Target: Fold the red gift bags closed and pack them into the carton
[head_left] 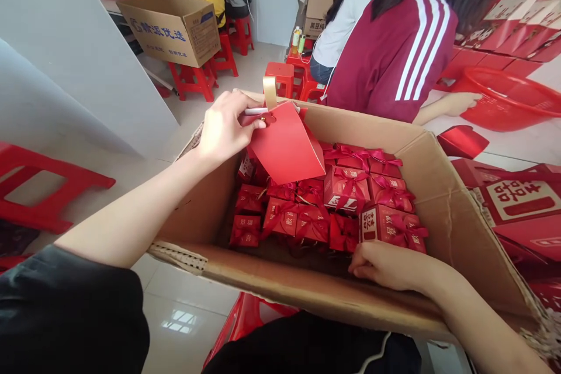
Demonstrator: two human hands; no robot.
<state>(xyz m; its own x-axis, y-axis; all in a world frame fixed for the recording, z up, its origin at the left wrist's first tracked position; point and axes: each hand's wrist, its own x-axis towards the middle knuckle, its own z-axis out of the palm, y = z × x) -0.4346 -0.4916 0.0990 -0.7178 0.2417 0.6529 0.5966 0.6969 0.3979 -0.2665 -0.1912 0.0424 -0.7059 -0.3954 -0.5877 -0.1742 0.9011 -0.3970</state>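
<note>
My left hand [228,123] is closed at the far left rim of a large cardboard carton [258,272], pinching a red gift bag [284,143] by its top edge. A gold ribbon loop [270,92] stands up from the bag, beside a white rod-like piece. Inside the carton lie several small red gift boxes [280,216] tied with dark red ribbon bows. My right hand [381,266] reaches into the near right part of the carton, beside a gift box [390,225]. Its fingers are curled, and whatever they may hold is hidden.
Co-workers sit close by, one in a maroon jacket [377,64] just beyond the carton. Right of it are a red plastic basket [504,96] and larger red gift boxes [521,196]. Another carton [170,29] rests on a red stool [193,79] at the back left.
</note>
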